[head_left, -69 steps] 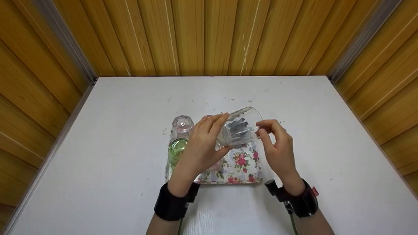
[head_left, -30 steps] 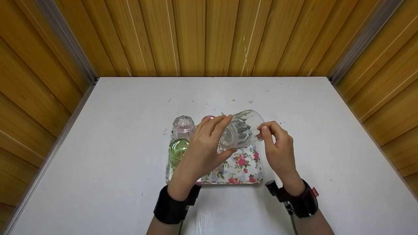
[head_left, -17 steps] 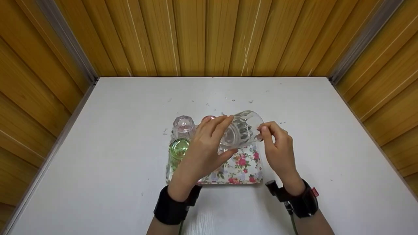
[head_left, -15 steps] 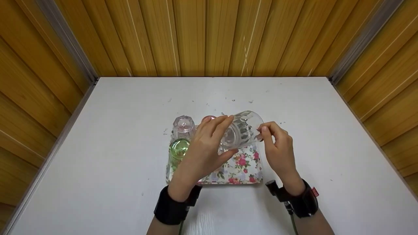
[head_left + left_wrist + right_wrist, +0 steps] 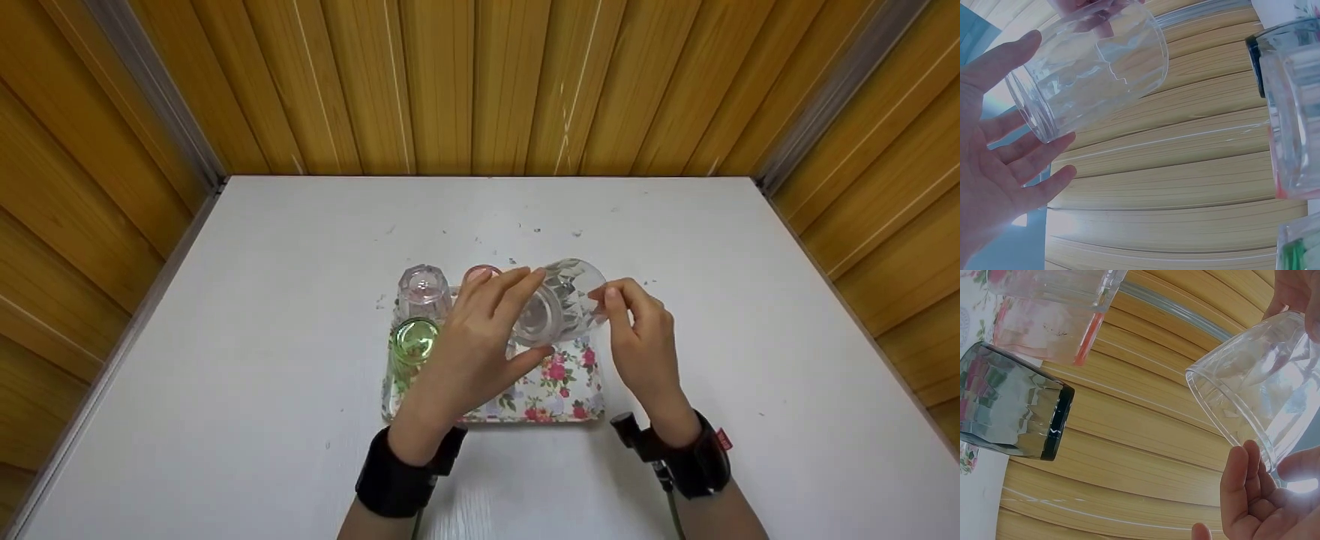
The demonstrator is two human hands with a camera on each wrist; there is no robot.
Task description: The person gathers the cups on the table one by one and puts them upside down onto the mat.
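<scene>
A clear drinking glass point(image 5: 576, 296) is held tilted above the tray, its base towards my left hand and its mouth towards my right. The thumb and fingers of my left hand point(image 5: 480, 345) grip it around the base end. With thumb and fingertips, my right hand point(image 5: 637, 330) pinches the rim. In the right wrist view, the glass point(image 5: 1264, 382) shows nothing inside, and the pinching fingers point(image 5: 1235, 478) sit at the lower rim. The left wrist view has the thick base point(image 5: 1030, 107) between thumb and fingers.
A floral tray point(image 5: 555, 405) lies on the white table point(image 5: 262, 337). On it stand upside-down glasses: a green one point(image 5: 415, 341), a faceted clear one point(image 5: 424, 289) and a pink one point(image 5: 482, 271) partly behind my left hand. A dark grey glass point(image 5: 1010, 405) shows in the right wrist view.
The clear glass has turned so its base faces the head camera more, and it has shifted slightly right and down. My left hand has moved slightly right with it; both hands keep hold.
</scene>
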